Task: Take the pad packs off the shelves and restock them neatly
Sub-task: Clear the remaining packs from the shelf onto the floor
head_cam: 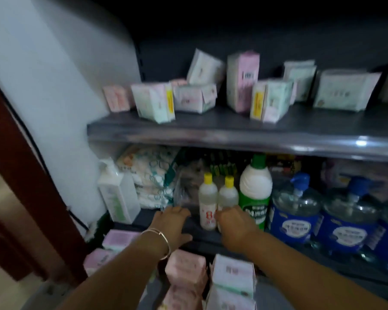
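Nearest, pink and pale-green pad packs [232, 278] stand stacked below the forearms. The left hand [170, 222] lies flat on the lower shelf [202, 237], while the right hand [234, 224] curls by a yellow-capped bottle [208, 202], its grip unclear. Farther up, soft pastel packs [153, 102] sit jumbled on the upper shelf [233, 135], some upright, some tilted.

Two small clear bottles with yellow caps [208, 203] stand on the lower shelf beside one white-and-green plastic bottle [255, 190]. Two clear blue-labelled pump jugs [294, 211] show fully. About ten pale pad packs [153, 102] sit on the upper grey shelf [210, 135].
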